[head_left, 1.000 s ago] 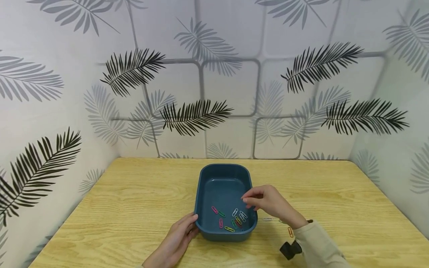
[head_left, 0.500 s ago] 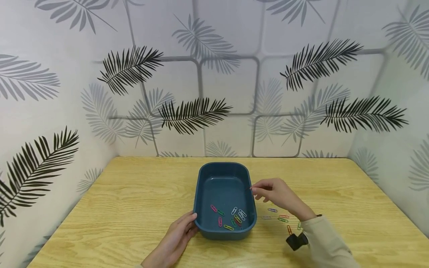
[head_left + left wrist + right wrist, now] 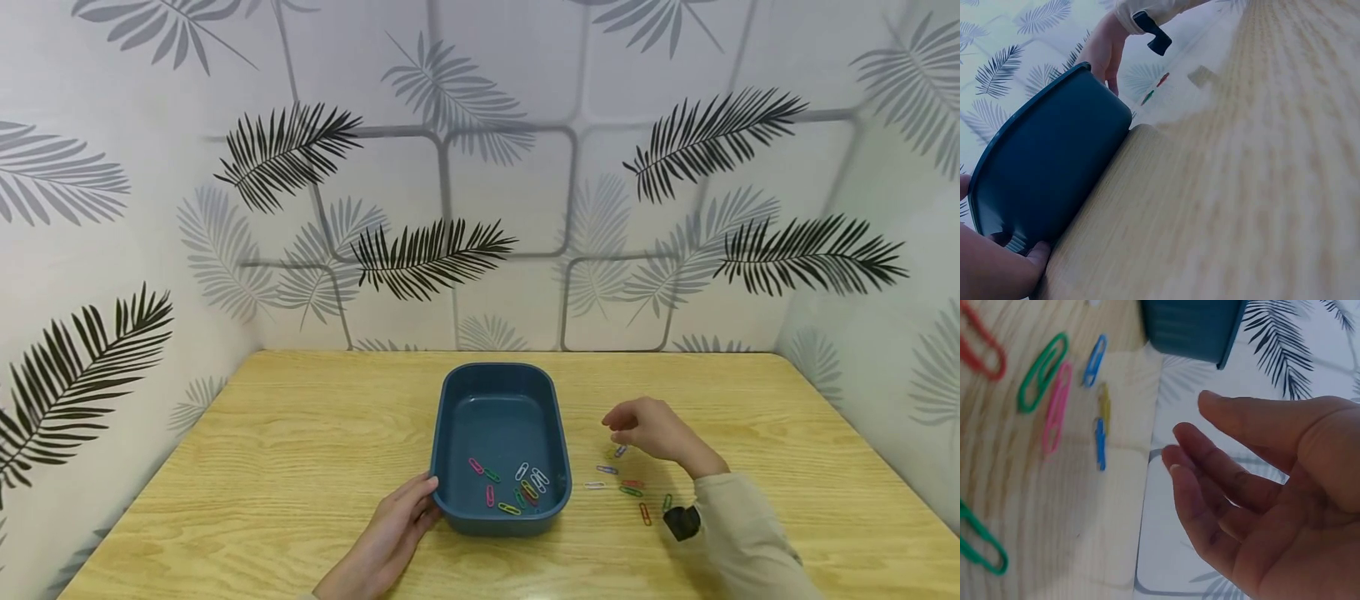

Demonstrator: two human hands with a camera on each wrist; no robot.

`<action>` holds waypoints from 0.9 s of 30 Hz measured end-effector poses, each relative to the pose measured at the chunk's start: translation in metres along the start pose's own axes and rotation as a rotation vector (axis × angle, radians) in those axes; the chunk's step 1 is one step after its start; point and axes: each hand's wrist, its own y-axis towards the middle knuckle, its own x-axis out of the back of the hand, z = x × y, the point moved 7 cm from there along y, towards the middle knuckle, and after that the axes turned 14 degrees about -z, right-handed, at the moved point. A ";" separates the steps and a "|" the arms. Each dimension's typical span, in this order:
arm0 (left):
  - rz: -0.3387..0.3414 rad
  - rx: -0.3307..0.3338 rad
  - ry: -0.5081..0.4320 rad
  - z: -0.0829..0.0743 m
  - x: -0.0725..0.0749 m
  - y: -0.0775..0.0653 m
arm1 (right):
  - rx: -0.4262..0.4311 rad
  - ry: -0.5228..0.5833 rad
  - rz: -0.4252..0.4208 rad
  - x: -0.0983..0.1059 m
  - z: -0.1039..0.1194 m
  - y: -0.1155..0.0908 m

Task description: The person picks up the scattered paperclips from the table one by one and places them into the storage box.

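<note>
A dark blue rectangular plastic bin (image 3: 498,425) stands on the table, with several coloured paper clips (image 3: 510,508) scattered over the near part of its floor. My left hand (image 3: 390,533) holds the bin's near left side, thumb at the rim; in the left wrist view fingers (image 3: 1035,259) touch the lower outer wall. To the right of the bin, my right hand (image 3: 656,433) hovers over loose paper clips (image 3: 632,492). The right wrist view shows this hand (image 3: 1260,500) with nothing in it, its fingers loosely bent and thumb apart. Blue, yellow, pink, green and red clips (image 3: 1057,409) lie below it.
A wooden table (image 3: 315,442) carries everything. Behind it rises a wall (image 3: 510,192) with a leaf print. A small black device (image 3: 682,523) is attached at the right sleeve (image 3: 750,533).
My right hand has moved right, from over the bin's right rim to above the loose paper clips, and its fingers have parted. The left hand stays at the bin.
</note>
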 end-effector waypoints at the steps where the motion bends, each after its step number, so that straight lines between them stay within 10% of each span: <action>1: -0.001 0.001 0.002 0.000 0.000 0.000 | -0.007 -0.014 0.005 -0.001 -0.003 0.000; 27: 0.008 -0.013 -0.022 0.000 0.001 -0.002 | -0.056 -0.197 0.062 -0.015 -0.019 -0.007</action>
